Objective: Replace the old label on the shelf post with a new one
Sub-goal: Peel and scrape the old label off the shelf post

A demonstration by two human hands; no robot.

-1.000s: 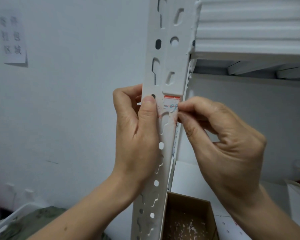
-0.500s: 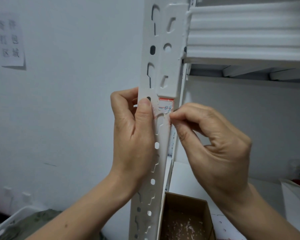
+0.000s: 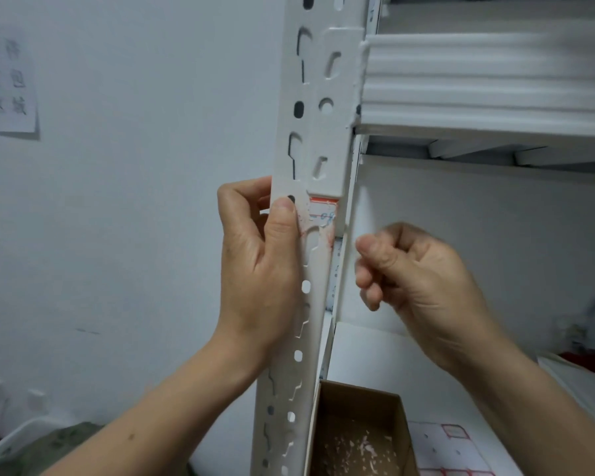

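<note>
- The old label point(image 3: 323, 211) sits on the shelf post point(image 3: 323, 97) just beside the thumb tip of our left hand point(image 3: 258, 269). It looks about half removed: a red top strip and a patch with blue writing remain, with pinkish residue below.
- Scraps lie in the cardboard box point(image 3: 358, 441) below both hands, and a label sheet point(image 3: 454, 441) lies under our right wrist — no new label is on yet.
- Our left hand is clamped round the post, thumb flat on its front.
- Our right hand point(image 3: 419, 280) hangs just right of the post, clear of it, fingers curled — blur hides whether it pinches a scrap.
</note>
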